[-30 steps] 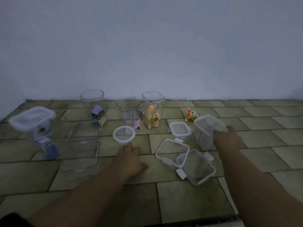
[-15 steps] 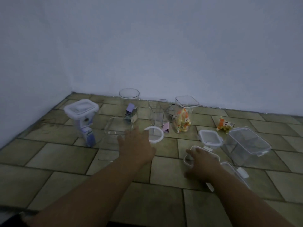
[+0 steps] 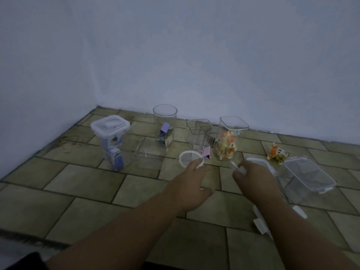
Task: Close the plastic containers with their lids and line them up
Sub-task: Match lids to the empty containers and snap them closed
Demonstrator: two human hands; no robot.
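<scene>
My left hand reaches forward with spread fingers, its tips touching the rim of a round white lid on the floor. My right hand curls around the edge of a clear square lid that it mostly hides. A small square lid shows just behind that hand. A tall container at the left is closed with a latch lid. A round jar, a low square tub and a square container stand open. A tall jar holds orange sweets.
A big rectangular container with its lid on sits at the right. Another latch lid lies under my right forearm. A purple clip and an orange wrapped packet lie on the tiled floor. The wall runs close behind.
My left hand has slid forward onto the round lid. My right hand left the big container, came in to the square lids and closed on one. The view swung left.
</scene>
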